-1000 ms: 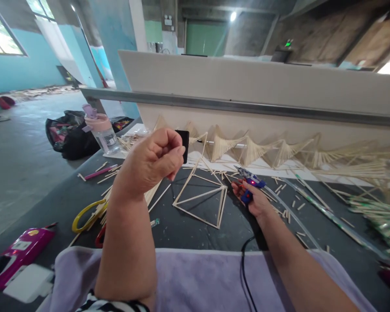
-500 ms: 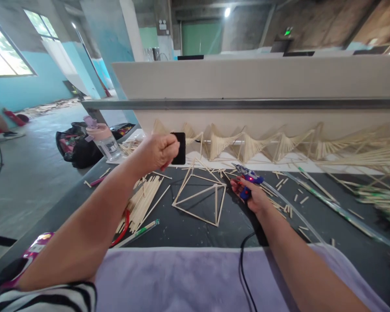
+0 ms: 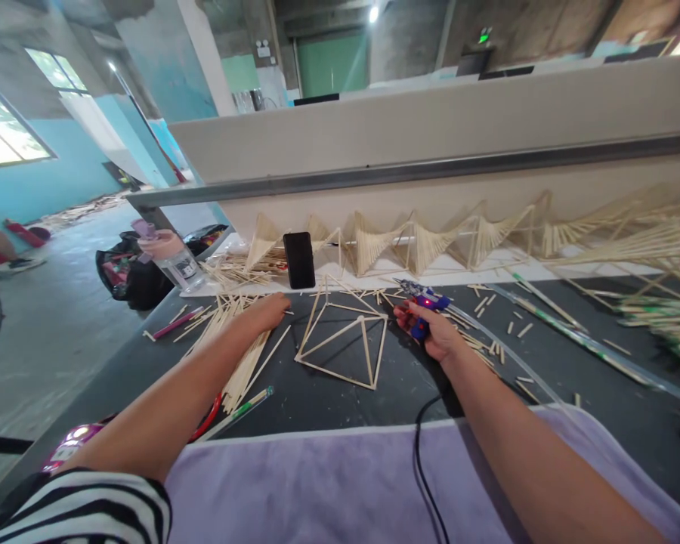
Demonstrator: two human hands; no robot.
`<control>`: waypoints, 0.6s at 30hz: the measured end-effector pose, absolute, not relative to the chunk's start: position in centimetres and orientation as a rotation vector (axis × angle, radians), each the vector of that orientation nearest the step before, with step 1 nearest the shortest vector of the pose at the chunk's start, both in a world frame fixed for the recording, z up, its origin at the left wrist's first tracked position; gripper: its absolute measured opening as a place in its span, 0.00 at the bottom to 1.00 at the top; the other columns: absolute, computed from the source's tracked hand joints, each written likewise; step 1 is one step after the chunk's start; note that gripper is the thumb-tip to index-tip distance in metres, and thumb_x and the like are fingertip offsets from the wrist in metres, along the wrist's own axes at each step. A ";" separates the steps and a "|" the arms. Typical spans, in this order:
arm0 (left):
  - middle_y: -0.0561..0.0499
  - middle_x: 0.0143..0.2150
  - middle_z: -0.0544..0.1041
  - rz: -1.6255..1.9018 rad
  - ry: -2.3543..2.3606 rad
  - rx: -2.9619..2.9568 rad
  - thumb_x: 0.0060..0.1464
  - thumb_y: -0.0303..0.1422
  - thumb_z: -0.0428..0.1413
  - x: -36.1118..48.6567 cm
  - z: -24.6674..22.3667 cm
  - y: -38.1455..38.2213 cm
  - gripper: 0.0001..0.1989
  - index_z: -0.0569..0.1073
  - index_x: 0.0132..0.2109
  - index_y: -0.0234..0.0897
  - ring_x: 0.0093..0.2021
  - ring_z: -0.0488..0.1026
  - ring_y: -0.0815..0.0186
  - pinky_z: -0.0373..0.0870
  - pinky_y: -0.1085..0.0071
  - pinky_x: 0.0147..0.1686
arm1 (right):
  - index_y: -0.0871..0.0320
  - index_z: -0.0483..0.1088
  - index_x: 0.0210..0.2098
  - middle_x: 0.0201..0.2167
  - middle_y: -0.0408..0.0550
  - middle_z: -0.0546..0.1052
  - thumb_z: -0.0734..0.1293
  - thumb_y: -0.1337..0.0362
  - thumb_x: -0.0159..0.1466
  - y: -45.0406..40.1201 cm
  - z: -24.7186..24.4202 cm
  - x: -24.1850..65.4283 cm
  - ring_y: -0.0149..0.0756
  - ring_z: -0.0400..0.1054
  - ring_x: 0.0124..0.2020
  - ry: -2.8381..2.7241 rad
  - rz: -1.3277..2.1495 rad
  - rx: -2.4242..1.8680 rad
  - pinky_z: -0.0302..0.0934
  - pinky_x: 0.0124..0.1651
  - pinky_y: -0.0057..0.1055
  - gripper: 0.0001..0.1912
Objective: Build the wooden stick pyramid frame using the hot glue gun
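My right hand (image 3: 437, 332) grips a blue glue gun (image 3: 425, 310), its nozzle pointing left and a small red light showing. A long clear glue stick (image 3: 487, 344) trails from its back. My left hand (image 3: 269, 311) is low over the far end of a pile of thin wooden sticks (image 3: 249, 363); its fingers are curled together and their tips are hidden, so what they hold cannot be made out. Between the hands stands an open frame of glued sticks (image 3: 335, 374) on the dark table (image 3: 317, 412), touched by neither hand.
A phone (image 3: 299, 261) leans upright at the back, before a row of fan-like stick structures (image 3: 431, 242). A water bottle (image 3: 173, 257) stands back left. Short stick pieces (image 3: 525, 330) and a stick bundle (image 3: 663, 325) lie right. A black cable (image 3: 419, 461) crosses the purple towel (image 3: 317, 483).
My left hand has come down from in front of the phone to the stick pile, uncovering the phone. My right hand keeps hold of the glue gun. The view has tilted slightly.
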State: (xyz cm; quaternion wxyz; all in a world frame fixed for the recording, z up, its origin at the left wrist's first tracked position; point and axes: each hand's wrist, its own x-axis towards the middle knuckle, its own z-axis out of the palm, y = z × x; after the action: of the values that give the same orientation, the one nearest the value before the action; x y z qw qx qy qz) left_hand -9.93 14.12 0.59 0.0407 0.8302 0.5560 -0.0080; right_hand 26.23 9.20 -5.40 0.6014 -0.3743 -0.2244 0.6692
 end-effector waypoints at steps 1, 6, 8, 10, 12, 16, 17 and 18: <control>0.43 0.40 0.75 -0.047 1.693 2.554 0.44 0.25 0.51 -9.7 0.4 14.3 0.11 0.74 0.35 0.35 0.43 0.71 0.59 0.65 0.68 0.43 | 0.61 0.70 0.34 0.30 0.52 0.78 0.65 0.72 0.57 9.2 -5.4 26.2 0.35 0.74 0.31 -0.523 1.555 -0.862 0.71 0.32 0.29 0.06; 0.43 0.41 0.74 -0.105 1.762 2.560 0.47 0.29 0.50 -10.4 1.7 14.6 0.11 0.73 0.38 0.35 0.42 0.71 0.58 0.64 0.68 0.41 | 0.61 0.70 0.35 0.31 0.52 0.78 0.64 0.72 0.58 9.3 -5.4 26.4 0.36 0.74 0.33 -0.516 1.575 -0.876 0.71 0.33 0.28 0.05; 0.43 0.40 0.74 -0.133 1.836 2.529 0.48 0.29 0.49 -11.2 2.4 13.9 0.11 0.72 0.38 0.34 0.41 0.71 0.58 0.64 0.67 0.40 | 0.62 0.70 0.35 0.30 0.52 0.78 0.63 0.71 0.59 9.4 -5.4 26.6 0.35 0.74 0.33 -0.515 1.593 -0.892 0.70 0.33 0.28 0.05; 0.44 0.37 0.75 -0.196 1.904 2.474 0.49 0.30 0.49 -11.9 2.8 12.8 0.09 0.73 0.35 0.34 0.41 0.71 0.58 0.64 0.67 0.39 | 0.61 0.70 0.35 0.30 0.52 0.78 0.62 0.71 0.60 9.5 -5.4 26.7 0.35 0.74 0.33 -0.525 1.617 -0.900 0.71 0.34 0.28 0.06; 0.44 0.34 0.75 -0.285 1.949 2.395 0.49 0.31 0.50 -12.2 2.6 11.5 0.08 0.73 0.32 0.34 0.39 0.72 0.58 0.65 0.66 0.39 | 0.62 0.70 0.35 0.30 0.52 0.78 0.61 0.70 0.61 9.6 -5.4 26.8 0.35 0.74 0.34 -0.540 1.639 -0.904 0.71 0.35 0.28 0.06; 0.45 0.39 0.74 -0.438 1.977 2.234 0.53 0.36 0.53 -11.9 1.2 9.6 0.12 0.72 0.40 0.31 0.40 0.71 0.61 0.68 0.62 0.41 | 0.63 0.69 0.33 0.29 0.53 0.78 0.60 0.68 0.63 9.6 -5.1 26.9 0.35 0.74 0.32 -0.546 1.674 -0.963 0.71 0.36 0.29 0.08; 0.45 0.43 0.73 -0.459 1.982 2.202 0.54 0.37 0.53 -11.7 1.0 9.5 0.13 0.70 0.44 0.32 0.42 0.71 0.62 0.68 0.61 0.41 | 0.63 0.69 0.33 0.29 0.54 0.78 0.59 0.67 0.63 9.6 -5.0 27.0 0.35 0.74 0.32 -0.556 1.691 -0.975 0.71 0.36 0.30 0.09; 0.45 0.46 0.71 -0.473 1.988 2.173 0.55 0.37 0.52 -11.5 0.7 9.5 0.15 0.69 0.47 0.33 0.43 0.70 0.63 0.69 0.60 0.42 | 0.63 0.69 0.32 0.29 0.54 0.78 0.58 0.66 0.64 9.5 -4.8 27.1 0.35 0.74 0.32 -0.575 1.710 -0.977 0.71 0.36 0.30 0.10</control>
State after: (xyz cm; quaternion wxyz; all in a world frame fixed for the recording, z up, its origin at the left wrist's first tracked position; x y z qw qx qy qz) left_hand -11.51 9.49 0.73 0.0792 0.7263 0.6643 -0.1579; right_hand 27.10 9.49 -4.85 0.5184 -0.4072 -0.2396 0.7128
